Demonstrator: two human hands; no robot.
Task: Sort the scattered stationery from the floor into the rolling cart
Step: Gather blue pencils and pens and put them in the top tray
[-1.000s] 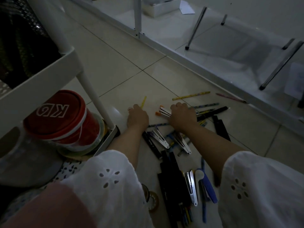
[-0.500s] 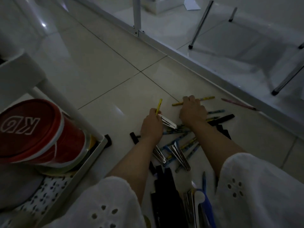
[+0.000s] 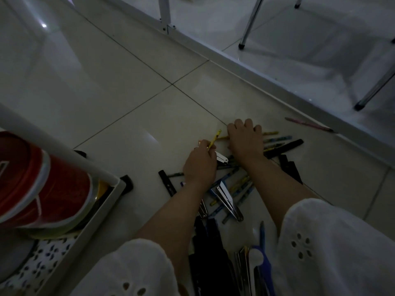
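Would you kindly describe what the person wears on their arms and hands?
Both arms wear loose white fabric: the left sleeve and right sleeve are punched with small flower-shaped eyelet holes and end near the elbow. The forearms, left hand and right hand are bare; no gloves, watch or rings show in the dim light.
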